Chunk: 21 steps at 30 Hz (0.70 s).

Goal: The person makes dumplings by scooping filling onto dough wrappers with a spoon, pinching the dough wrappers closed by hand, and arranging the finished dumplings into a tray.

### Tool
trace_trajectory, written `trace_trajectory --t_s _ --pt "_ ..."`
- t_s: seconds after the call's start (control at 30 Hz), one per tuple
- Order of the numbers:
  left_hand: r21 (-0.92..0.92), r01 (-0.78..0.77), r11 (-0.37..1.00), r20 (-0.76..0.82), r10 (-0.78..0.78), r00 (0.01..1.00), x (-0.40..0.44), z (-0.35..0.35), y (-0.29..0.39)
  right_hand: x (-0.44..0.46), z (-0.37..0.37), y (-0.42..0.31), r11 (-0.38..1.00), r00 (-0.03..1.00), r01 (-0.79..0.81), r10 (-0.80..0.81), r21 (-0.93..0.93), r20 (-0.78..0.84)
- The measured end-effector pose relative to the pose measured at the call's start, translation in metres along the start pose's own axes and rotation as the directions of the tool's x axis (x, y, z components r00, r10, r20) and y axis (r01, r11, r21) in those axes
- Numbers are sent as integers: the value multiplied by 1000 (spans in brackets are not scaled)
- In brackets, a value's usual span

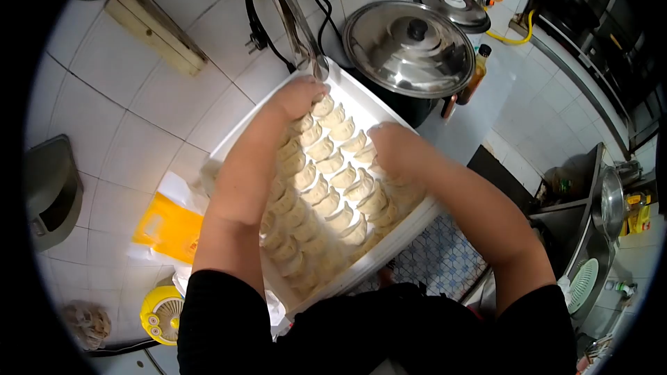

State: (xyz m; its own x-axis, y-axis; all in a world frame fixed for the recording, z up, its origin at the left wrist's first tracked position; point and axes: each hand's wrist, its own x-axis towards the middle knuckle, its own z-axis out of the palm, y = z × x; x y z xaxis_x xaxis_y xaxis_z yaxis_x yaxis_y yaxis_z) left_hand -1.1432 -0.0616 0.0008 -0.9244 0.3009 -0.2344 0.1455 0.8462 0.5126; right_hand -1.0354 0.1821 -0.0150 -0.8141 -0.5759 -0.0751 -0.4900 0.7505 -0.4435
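Note:
A white tray [229, 135] holds rows of pleated, uncooked dumplings [321, 148]. My left hand [302, 97] reaches to the tray's far corner, its fingers closed at a dumpling [322, 106] at the end of a row. On the right side of the tray, my right hand [390, 147] is curled low beside other dumplings. Its fingertips are hidden under the hand, and I cannot see what they hold. My left forearm covers part of the rows on the left.
Behind the tray stands a large pot with a steel lid [410, 48]. A sauce bottle [478, 73] is beside it. Metal tongs [295, 21] and black cables hang at the wall. To the left are an orange packet [167, 227] and a yellow fan [163, 314].

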Motion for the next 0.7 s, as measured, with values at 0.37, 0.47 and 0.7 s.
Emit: trace_trajectory --t_s 0.37,0.47,0.7 --pt "84 -216 973 -210 229 950 -27 0 -4 14 5 7 992 991 -90 80 90 108" --pt "380 -365 850 -261 477 839 -66 2 14 16 13 10 993 993 -90 83 73 89" --pt "294 -472 831 -147 528 837 -82 54 32 18 21 14 996 997 -59 56 67 52"
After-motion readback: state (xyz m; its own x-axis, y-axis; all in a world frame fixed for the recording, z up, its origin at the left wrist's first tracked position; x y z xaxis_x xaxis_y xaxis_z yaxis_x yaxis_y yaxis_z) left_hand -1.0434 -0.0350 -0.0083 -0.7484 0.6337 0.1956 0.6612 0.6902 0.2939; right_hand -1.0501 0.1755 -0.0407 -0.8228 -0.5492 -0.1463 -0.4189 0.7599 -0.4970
